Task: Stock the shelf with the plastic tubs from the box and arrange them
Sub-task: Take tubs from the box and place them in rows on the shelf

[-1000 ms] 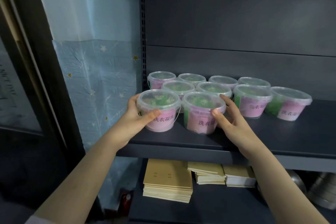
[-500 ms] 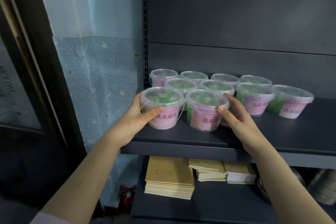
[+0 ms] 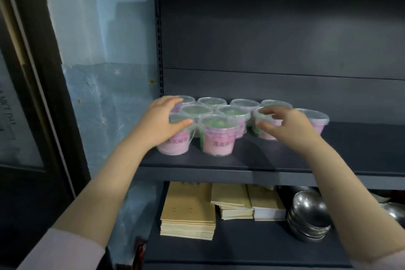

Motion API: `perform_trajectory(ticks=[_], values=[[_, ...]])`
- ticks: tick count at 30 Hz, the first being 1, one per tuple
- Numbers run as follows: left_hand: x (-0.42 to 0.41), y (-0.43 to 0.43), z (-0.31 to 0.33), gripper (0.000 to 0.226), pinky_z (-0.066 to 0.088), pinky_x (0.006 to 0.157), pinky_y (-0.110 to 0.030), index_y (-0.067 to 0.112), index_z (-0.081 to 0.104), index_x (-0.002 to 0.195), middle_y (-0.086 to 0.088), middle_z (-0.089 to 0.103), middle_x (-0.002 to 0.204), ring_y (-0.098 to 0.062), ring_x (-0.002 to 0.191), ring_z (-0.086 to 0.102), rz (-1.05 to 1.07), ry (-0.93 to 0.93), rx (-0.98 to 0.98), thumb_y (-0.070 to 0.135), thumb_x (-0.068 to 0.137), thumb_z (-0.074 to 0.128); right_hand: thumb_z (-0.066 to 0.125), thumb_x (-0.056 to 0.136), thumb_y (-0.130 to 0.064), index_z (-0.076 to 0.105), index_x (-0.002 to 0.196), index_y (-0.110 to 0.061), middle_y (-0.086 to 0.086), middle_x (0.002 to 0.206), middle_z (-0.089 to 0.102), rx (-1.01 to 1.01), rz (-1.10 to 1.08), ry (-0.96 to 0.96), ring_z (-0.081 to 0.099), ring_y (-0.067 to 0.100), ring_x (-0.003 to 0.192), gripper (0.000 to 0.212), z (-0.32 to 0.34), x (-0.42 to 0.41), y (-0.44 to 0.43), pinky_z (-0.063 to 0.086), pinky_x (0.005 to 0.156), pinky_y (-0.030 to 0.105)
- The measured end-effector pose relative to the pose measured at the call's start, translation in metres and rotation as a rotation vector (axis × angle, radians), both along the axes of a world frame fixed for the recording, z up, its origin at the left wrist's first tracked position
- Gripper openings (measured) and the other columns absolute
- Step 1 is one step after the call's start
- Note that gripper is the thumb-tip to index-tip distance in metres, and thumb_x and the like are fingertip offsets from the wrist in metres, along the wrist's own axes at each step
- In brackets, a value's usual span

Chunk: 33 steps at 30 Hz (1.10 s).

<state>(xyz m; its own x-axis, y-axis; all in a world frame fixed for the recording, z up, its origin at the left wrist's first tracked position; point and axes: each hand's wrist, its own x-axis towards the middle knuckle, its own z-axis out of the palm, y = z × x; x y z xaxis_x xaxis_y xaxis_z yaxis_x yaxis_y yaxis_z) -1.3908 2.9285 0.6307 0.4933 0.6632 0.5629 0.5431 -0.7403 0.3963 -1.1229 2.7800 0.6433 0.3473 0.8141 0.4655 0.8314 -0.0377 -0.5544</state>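
The front-left tub (image 3: 173, 148), a clear, tapered plastic pail with a pink label, thin bail handle and pressed-on lid, stands on the dark shelf (image 3: 285, 160) at the 7 o'clock corner of a cluster of matching tubs (image 3: 233, 112). It is gripped by the left hand (image 3: 162, 120), with fingers draped over the lid and the thumb laid across the front wall. Just beside it at 3 o'clock is the front-centre tub (image 3: 218, 140), its green and pink contents visible through the wall. Further toward 3 o'clock, the right-hand tub (image 3: 263, 136) is bracketed by the curved fingers and thumb of the right hand (image 3: 289, 129); through the motion blur it cannot be told whether that grip is closed. The end tub (image 3: 317, 120) is set at its 3 o'clock.

Arranging is judged to be under way. The glossy walls and smooth shelf probably allow easy sliding, so a push toward 12 o'clock could be passed through the tight rows and skew them. A pull toward 6 o'clock could carry a front tub over the shelf lip. A lid-only hold might pop a lid.

Below, brown-paper booklets (image 3: 188, 208) and nested steel bowls (image 3: 309, 215) are stored at 6 and 5 o'clock.
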Motion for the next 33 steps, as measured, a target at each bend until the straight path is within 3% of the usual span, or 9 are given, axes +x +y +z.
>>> perform_trajectory(ticks=[2,4,11,18,23,27,33], values=[[0.028,-0.016,0.006,0.066,0.029,0.109,-0.033,0.018,0.053,0.133,-0.002,0.051,0.135,-0.025,0.128,0.042,-0.014,0.061,0.122,0.058,0.081,0.060,0.069,0.083,-0.038,0.065,0.119,-0.024,-0.004,0.122,0.063,-0.008,-0.075,-0.146,0.058,0.019,0.108,0.038,0.014,0.013,-0.029,0.037,0.080,0.025],[0.061,-0.039,0.010,0.061,0.034,0.107,-0.042,0.019,0.054,0.131,-0.001,0.054,0.132,-0.026,0.125,0.044,-0.036,0.097,0.192,0.057,0.083,0.058,0.068,0.083,-0.041,0.063,0.122,-0.026,-0.004,0.126,0.061,-0.007,-0.135,-0.223,0.058,0.020,0.107,0.043,0.022,0.028,-0.065,0.042,0.081,0.029],[0.198,-0.168,-0.004,0.042,0.041,0.099,-0.040,0.018,0.060,0.124,0.000,0.059,0.129,-0.025,0.121,0.050,-0.204,0.043,0.286,0.038,0.087,0.062,0.066,0.085,-0.041,0.059,0.127,-0.025,0.000,0.125,0.062,-0.011,-0.358,-0.391,0.053,0.028,0.117,0.046,0.004,0.109,-0.229,0.046,0.095,0.045],[0.344,-0.320,-0.054,0.040,0.035,0.100,-0.034,0.022,0.055,0.129,0.006,0.054,0.132,-0.017,0.124,0.044,-0.503,0.054,0.217,0.039,0.093,0.054,0.068,0.083,-0.035,0.062,0.123,-0.021,0.001,0.120,0.065,-0.162,-0.605,-0.314,0.057,0.027,0.112,0.043,-0.050,0.201,-0.416,0.048,0.093,0.040],[0.438,-0.410,-0.099,0.040,0.038,0.101,-0.034,0.024,0.055,0.129,0.008,0.054,0.131,-0.015,0.124,0.044,-0.685,0.142,0.158,0.042,0.094,0.052,0.067,0.083,-0.035,0.062,0.122,-0.024,0.000,0.116,0.064,-0.262,-0.794,-0.152,0.059,0.026,0.105,0.041,-0.097,0.257,-0.529,0.048,0.090,0.036],[0.505,-0.465,-0.140,0.040,0.036,0.101,-0.031,0.022,0.055,0.130,0.007,0.055,0.131,-0.015,0.124,0.045,-0.837,0.240,0.106,0.040,0.094,0.053,0.068,0.084,-0.027,0.065,0.117,-0.024,0.000,0.110,0.066,-0.290,-0.929,-0.044,0.056,0.022,0.096,0.033,-0.132,0.293,-0.595,0.044,0.078,0.031],[0.602,-0.517,-0.201,0.038,0.036,0.099,-0.029,0.024,0.054,0.128,0.010,0.055,0.128,-0.013,0.122,0.046,-0.966,0.344,-0.002,0.039,0.093,0.053,0.073,0.079,-0.023,0.066,0.115,-0.021,0.003,0.113,0.067,-0.342,-1.082,0.112,0.059,0.029,0.101,0.037,-0.182,0.365,-0.659,0.046,0.082,0.035]])
